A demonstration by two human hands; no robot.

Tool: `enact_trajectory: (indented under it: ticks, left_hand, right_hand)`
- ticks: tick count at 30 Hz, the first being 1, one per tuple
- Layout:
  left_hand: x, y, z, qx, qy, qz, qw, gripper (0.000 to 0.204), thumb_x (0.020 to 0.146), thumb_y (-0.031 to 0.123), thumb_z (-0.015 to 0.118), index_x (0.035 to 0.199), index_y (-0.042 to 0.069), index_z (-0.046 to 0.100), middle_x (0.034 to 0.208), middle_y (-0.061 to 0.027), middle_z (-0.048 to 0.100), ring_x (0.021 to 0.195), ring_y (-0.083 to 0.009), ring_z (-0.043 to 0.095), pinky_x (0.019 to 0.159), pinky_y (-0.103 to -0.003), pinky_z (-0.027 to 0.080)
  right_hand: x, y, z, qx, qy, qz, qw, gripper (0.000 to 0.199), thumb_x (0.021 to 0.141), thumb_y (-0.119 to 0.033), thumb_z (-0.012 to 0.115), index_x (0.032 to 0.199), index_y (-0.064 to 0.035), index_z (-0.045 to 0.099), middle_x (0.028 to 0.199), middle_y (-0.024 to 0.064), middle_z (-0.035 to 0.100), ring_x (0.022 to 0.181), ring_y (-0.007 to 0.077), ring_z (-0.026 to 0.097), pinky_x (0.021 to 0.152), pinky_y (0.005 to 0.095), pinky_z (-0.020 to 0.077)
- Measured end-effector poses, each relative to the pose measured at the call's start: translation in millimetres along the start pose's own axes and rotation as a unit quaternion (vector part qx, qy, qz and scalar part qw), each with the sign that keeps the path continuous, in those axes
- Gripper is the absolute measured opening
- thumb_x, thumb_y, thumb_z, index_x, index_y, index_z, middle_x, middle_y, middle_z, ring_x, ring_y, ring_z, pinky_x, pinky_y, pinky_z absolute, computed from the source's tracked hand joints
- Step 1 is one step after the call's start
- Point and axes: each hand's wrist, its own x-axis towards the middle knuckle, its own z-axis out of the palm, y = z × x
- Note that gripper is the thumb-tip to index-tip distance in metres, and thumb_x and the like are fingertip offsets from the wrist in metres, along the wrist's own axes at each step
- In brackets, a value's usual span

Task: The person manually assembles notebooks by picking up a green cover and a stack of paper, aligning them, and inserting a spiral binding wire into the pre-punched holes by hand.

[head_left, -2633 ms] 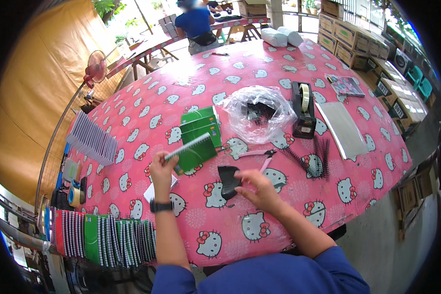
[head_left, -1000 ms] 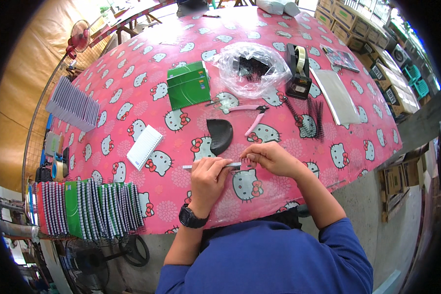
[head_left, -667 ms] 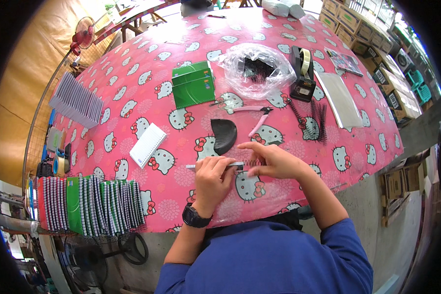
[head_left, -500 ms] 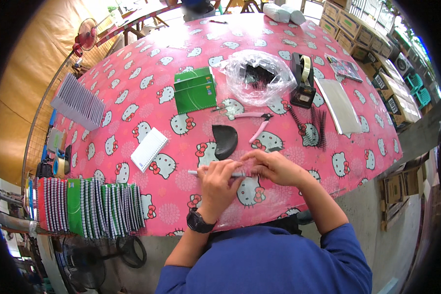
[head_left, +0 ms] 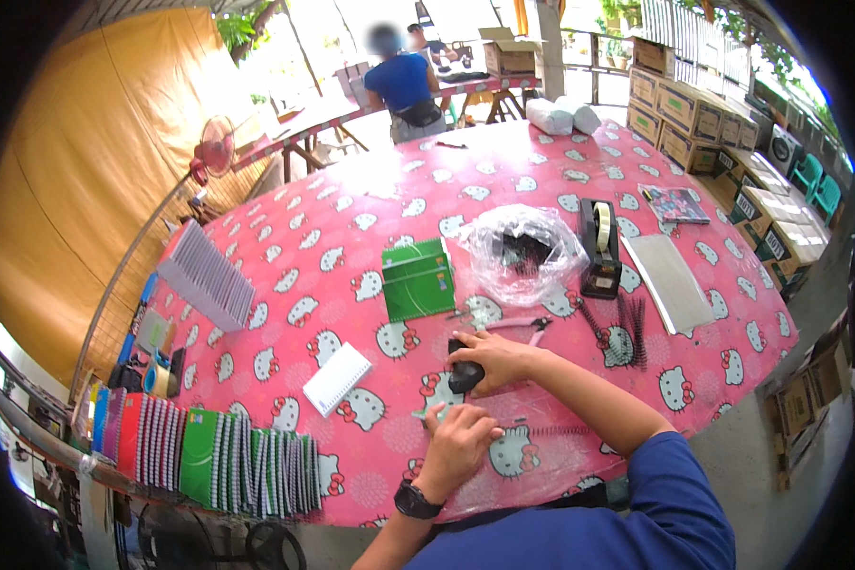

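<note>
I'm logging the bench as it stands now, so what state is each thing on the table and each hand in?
Left hand: pressing flat on the table.
Right hand: resting on the black piece.
White notepad: closed, lying flat.
Green stack: closed, flat.
Plastic bag: crumpled, open.
Tape dispenser: upright, roll loaded.
Spiral notebooks: standing in a row.

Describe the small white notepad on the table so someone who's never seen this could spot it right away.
Start at the big round table with the pink cartoon-cat cloth. Near the person's edge, to the left of the left hand, lies a small white notepad, flat and alone. Unlike the green notebook further in and the coloured spiral notebooks standing at the rim, it is plain white.
</note>
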Motion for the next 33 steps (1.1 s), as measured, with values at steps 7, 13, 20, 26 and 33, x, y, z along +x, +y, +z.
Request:
enact_trajectory:
  ticks: [7, 13, 20, 26, 33]
  left_hand:
    - [2, -7, 2, -0.020, -0.007, 0.013, 1.000, 0.014, 0.081, 0.026, 0.067, 0.092, 0.017, 0.065, 0.096, 0.0028, 0.062, 0.094, -0.0153, 0.058, 0.098, -0.047, 0.023]
    - [-3, -13, -16, 0.011, 0.092, -0.031, 0.995, 0.032, 0.065, 0.034, 0.079, 0.086, 0.016, 0.065, 0.089, 0.0031, 0.062, 0.091, -0.0172, 0.058, 0.100, -0.049, 0.022]
    - [-6, -25, -5, -0.026, 0.061, -0.028, 0.997, 0.022, 0.059, 0.022, 0.082, 0.073, 0.016, 0.066, 0.074, 0.0023, 0.061, 0.079, -0.0164, 0.057, 0.100, -0.046, 0.024]
    - [-4, -25, -8, -0.025, 0.060, -0.025, 0.998, 0.022, 0.059, 0.022, 0.082, 0.071, 0.016, 0.065, 0.070, 0.0025, 0.060, 0.076, -0.0164, 0.056, 0.099, -0.046, 0.025]
    - [-5, -33, -10, -0.006, 0.053, -0.020, 0.998, 0.047, 0.056, 0.024, 0.085, 0.097, 0.013, 0.063, 0.086, -0.0015, 0.061, 0.085, -0.0205, 0.057, 0.100, -0.046, 0.029]
  right_hand:
    - [-14, -2, 13, 0.043, 0.081, 0.004, 0.996, 0.072, 0.057, -0.044, 0.079, 0.119, -0.0141, 0.060, 0.129, 0.0251, 0.046, 0.119, 0.0424, 0.044, 0.101, 0.0454, 0.0384]
    - [-96, -17, 2, 0.206, 0.183, 0.106, 0.955, 0.060, 0.070, -0.050, 0.074, 0.113, -0.0092, 0.064, 0.122, 0.0240, 0.054, 0.114, 0.0370, 0.052, 0.101, 0.0421, 0.0372]
    - [-120, -37, 18, 0.261, 0.131, 0.136, 0.947, 0.047, 0.077, -0.045, 0.070, 0.108, -0.0096, 0.068, 0.117, 0.0193, 0.059, 0.113, 0.0313, 0.053, 0.100, 0.0408, 0.0365]
    - [-108, -48, 6, 0.313, 0.097, 0.068, 0.942, 0.045, 0.074, -0.038, 0.075, 0.107, -0.0080, 0.068, 0.111, 0.0180, 0.060, 0.113, 0.0308, 0.052, 0.099, 0.0394, 0.0372]
    - [-97, -44, -2, 0.366, 0.078, 0.025, 0.927, 0.047, 0.075, -0.043, 0.072, 0.105, -0.0065, 0.068, 0.111, 0.0175, 0.060, 0.110, 0.0305, 0.052, 0.096, 0.0391, 0.0389]
